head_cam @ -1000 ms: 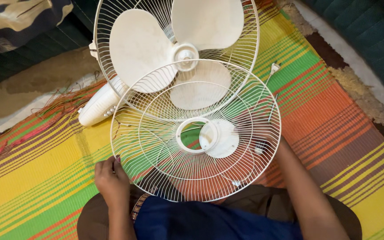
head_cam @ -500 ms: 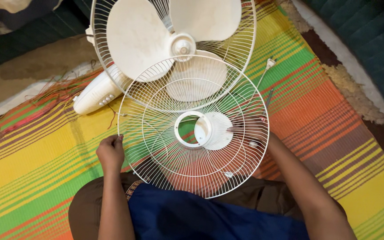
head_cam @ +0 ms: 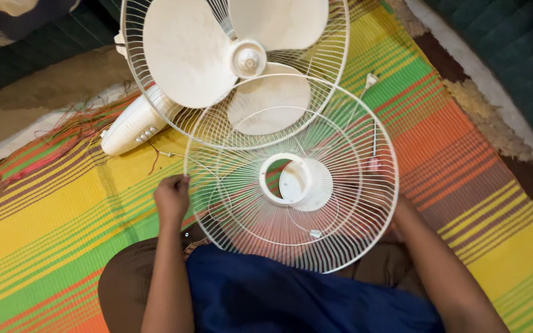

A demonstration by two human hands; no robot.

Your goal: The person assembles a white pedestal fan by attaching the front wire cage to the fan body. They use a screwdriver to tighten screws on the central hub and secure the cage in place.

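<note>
The person holds the loose front fan guard (head_cam: pixel 291 176), a round white wire grille, over their lap, tilted slightly, with its far edge overlapping the lower part of the fan (head_cam: pixel 235 68) lying on the striped mat (head_cam: pixel 50 209). The left hand (head_cam: pixel 172 197) is clenched on the guard's left rim, fingers curled around the outer wire. The right hand (head_cam: pixel 385 196) sits at the guard's right rim, seen mostly through the wires; it appears to be grasping the rim from beneath, though the fingers are not clear.

The step in hand looks like handling the detached guard beside the fan, both hands steadying it by opposite sides. The guard's white centre ring (head_cam: pixel 297 182) lies nearer the person than the blade hub (head_cam: pixel 248 59), so the two are not lined up. Any further move with the guard calls for an even two-handed hold, since the thin wires flex and the far edge rests close to the rear grille (head_cam: pixel 334 55) and blades (head_cam: pixel 183 52).

Beyond the guard's right side, a white plug and cord (head_cam: pixel 370 80) trail across the mat.
</note>
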